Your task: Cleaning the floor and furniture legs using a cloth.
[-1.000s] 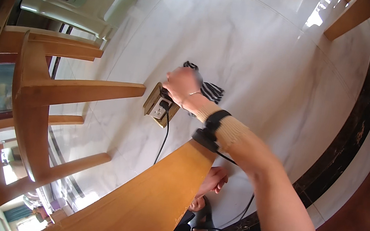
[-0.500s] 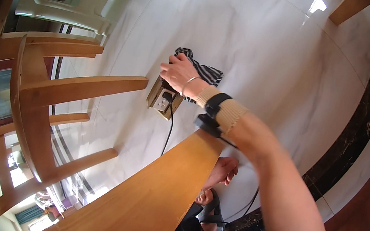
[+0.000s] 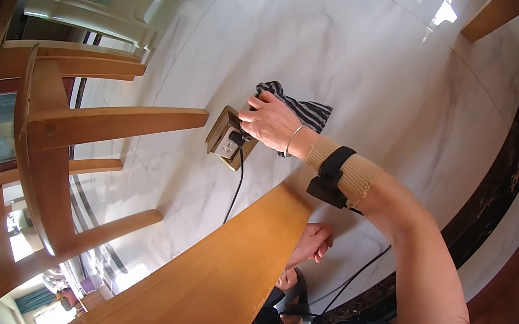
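A black-and-white striped cloth (image 3: pixel 307 110) is bunched in my right hand (image 3: pixel 270 122), whose fingers close on it over the floor. Right beside that hand is a floor socket box (image 3: pixel 227 147) with a raised lid, and a black plug (image 3: pixel 236 138) sits in it. The plug's cord (image 3: pixel 238 189) runs toward me across the tiles. My left hand (image 3: pixel 313 244) shows past the edge of a wooden board (image 3: pixel 210 268), its fingers curled in with nothing visible in them. The board hides the left forearm.
Wooden chair legs (image 3: pixel 123 128) reach in from the left. A pale green plastic stool (image 3: pixel 104 11) lies at the far left. Another wooden leg (image 3: pixel 492 19) stands far right. A black cable (image 3: pixel 352 280) trails near my feet. Dark stone trim (image 3: pixel 495 177) borders the floor on the right.
My right hand and the striped cloth have shifted right and slightly nearer, off the upper part of the socket box. The left hand stays about where it was.
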A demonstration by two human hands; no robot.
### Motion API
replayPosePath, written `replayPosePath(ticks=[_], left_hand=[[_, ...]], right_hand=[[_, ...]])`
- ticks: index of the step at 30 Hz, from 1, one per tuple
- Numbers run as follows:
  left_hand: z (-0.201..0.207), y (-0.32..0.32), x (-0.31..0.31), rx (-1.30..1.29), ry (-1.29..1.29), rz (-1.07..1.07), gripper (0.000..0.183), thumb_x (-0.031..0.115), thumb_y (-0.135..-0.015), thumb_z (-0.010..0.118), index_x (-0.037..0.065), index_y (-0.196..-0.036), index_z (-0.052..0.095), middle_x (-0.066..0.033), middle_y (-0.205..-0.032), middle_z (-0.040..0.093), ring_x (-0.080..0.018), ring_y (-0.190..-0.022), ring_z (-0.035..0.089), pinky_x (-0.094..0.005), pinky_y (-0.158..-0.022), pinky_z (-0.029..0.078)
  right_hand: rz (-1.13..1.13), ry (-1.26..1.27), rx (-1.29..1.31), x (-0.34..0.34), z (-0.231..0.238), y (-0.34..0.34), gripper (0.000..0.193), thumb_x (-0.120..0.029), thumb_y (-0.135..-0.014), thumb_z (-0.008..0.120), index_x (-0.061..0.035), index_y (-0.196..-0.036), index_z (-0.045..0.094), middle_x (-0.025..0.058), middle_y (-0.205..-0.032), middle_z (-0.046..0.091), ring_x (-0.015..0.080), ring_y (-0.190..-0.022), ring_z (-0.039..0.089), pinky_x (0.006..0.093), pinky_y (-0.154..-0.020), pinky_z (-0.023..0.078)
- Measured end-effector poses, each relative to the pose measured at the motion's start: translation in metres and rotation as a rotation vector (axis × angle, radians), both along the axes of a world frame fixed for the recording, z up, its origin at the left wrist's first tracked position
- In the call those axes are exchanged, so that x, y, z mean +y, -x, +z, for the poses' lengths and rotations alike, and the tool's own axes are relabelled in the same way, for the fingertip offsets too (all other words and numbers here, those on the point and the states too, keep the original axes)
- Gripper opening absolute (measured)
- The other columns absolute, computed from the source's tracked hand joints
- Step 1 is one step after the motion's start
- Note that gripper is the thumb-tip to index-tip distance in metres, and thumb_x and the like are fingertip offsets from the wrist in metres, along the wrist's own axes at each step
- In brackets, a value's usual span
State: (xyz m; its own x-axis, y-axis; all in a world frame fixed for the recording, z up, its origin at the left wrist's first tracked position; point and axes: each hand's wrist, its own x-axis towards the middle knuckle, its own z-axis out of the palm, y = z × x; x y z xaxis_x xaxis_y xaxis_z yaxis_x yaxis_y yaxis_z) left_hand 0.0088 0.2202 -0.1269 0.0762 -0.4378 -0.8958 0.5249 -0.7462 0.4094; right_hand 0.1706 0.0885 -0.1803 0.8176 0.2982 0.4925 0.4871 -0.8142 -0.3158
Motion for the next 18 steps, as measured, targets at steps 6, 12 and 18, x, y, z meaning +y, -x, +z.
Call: replayPosePath(ticks=[6,12,18], left_hand=[[0.001,0.000,-0.003,-0.002,-0.007,0.008,0.035,0.027,-0.095,0.037,0.003,-0.079,0.056,-0.0017,-0.058,0.053,-0.0102,-0.051,0.052,-0.0220,-0.048,0.038],[-0.003,-0.002,-0.007,0.012,-0.041,-0.041,0.034,0.026,-0.095,0.037,0.003,-0.078,0.056,-0.0018,-0.059,0.055,-0.0096,-0.051,0.052,-0.0215,-0.049,0.038],[0.002,0.000,-0.004,-0.012,0.017,-0.002,0.036,0.027,-0.095,0.036,0.003,-0.078,0.055,-0.0023,-0.058,0.054,-0.0099,-0.050,0.052,-0.0214,-0.048,0.038]], right_hand=[[-0.124,0.013,-0.003,0.014,0.007,-0.031,0.013,-0.021,-0.076,0.060,-0.0150,-0.065,0.058,-0.0049,-0.074,0.048,0.0144,-0.086,0.046,0.0270,-0.076,0.037],[-0.043,0.003,0.005,0.001,-0.002,-0.003,0.012,-0.021,-0.074,0.062,-0.0163,-0.063,0.058,-0.0049,-0.074,0.048,0.0141,-0.083,0.047,0.0281,-0.075,0.038],[-0.135,0.043,-0.006,0.014,0.013,-0.028,0.012,-0.022,-0.076,0.060,-0.0163,-0.066,0.061,-0.0064,-0.076,0.049,0.0143,-0.085,0.046,0.0275,-0.076,0.038]])
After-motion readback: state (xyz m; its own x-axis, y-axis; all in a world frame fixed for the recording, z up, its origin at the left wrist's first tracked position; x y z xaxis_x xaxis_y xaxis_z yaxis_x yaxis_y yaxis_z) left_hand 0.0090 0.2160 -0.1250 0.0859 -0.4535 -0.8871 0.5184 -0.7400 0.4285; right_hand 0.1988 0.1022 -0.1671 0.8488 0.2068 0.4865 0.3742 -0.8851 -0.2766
